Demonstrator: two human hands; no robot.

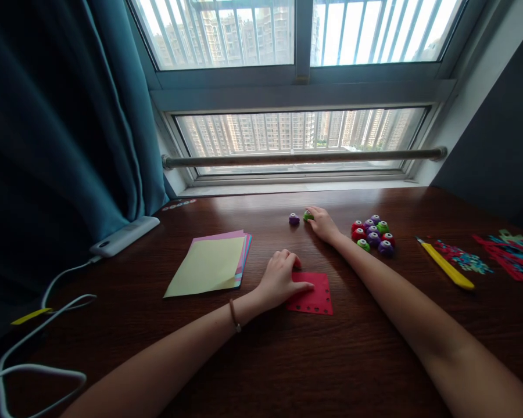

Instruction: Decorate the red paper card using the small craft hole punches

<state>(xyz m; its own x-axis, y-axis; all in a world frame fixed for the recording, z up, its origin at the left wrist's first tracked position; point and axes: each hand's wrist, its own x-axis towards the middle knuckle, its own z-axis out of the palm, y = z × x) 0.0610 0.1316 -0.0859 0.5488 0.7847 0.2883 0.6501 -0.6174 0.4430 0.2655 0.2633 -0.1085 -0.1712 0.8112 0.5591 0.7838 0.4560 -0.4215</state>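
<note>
A square of red paper [320,288] lies on the table, with a row of small cut-out shapes along its near edge and more along its right edge. My left hand [283,278] rests on its left part, thumb stretched over the paper and fingers bent, thumb and fingers apart. Farther back, my right hand [323,223] has its fingertips closed at a small green craft punch [308,216], which they partly cover. Just left of that stands a purple craft punch [293,219]. Several red, purple and green punches [373,238] stand grouped beyond my right forearm.
Coloured paper sheets [209,261], pale yellow on top, are stacked at left. On the right lie a yellow utility knife [447,265], small paper bits [462,256] and paper strips [514,258]. A white power strip [126,236] with its cable sits by the curtain [126,116].
</note>
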